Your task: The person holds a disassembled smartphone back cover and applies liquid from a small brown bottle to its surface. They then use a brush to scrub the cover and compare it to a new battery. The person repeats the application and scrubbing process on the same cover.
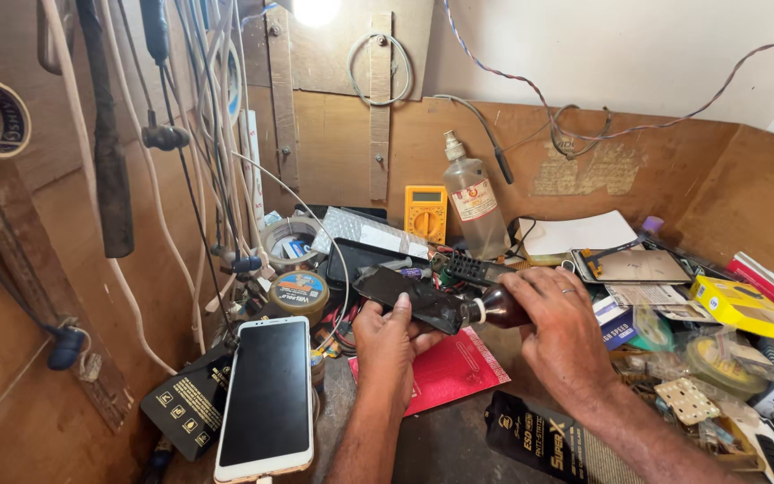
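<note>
Both of my hands are busy over the cluttered worktop (459, 448). My left hand (387, 345) grips a flat black phone panel (409, 298) from below, thumb pressed on its top face. My right hand (555, 327) is closed around a small dark brown bottle (496, 309), tipped sideways so its pale nozzle touches the panel's right end. Whether liquid has come out I cannot tell; the panel looks dry. Beneath lies a red mat (454, 367); left of it rests a white-framed smartphone (268, 399), well behind stands a yellow multimeter (425, 213).
</note>
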